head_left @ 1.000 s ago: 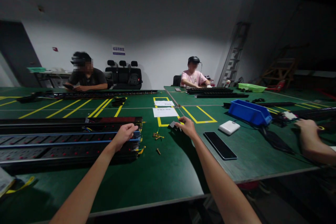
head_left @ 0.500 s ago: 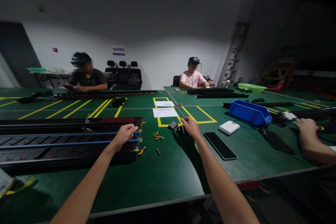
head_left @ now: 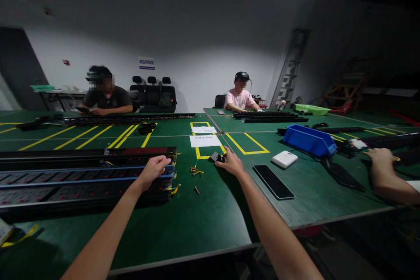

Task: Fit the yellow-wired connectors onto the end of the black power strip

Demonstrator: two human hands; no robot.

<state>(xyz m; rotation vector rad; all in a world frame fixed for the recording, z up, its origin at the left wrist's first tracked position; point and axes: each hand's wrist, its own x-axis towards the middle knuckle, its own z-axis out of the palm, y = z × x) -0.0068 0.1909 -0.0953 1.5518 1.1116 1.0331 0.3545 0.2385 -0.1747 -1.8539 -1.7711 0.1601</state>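
My left hand (head_left: 155,171) rests over the right end of the long black power strips (head_left: 85,179), its fingers pinched together. Whatever may be between those fingertips is too small to make out. Small black parts (head_left: 215,156) lie in a cluster on the green table, and my right hand (head_left: 232,164) is down at them. Its thumb and fingers close around one small black piece, partly hidden by the hand. Between my hands lie several brass-coloured screws (head_left: 196,170) with a yellow-green wire, and a single screw (head_left: 196,190) sits nearer me.
A phone (head_left: 273,182), a white box-like device (head_left: 285,159) and a blue bin (head_left: 309,141) stand to the right. A neighbour's hand (head_left: 380,159) works at the far right. Paper labels (head_left: 205,141) lie inside yellow tape. Two people sit across the table.
My right hand has lowered slightly to the left, and its fingers have come around a small black part. My left hand stays pinched at the strips' end. The view has shifted a little.
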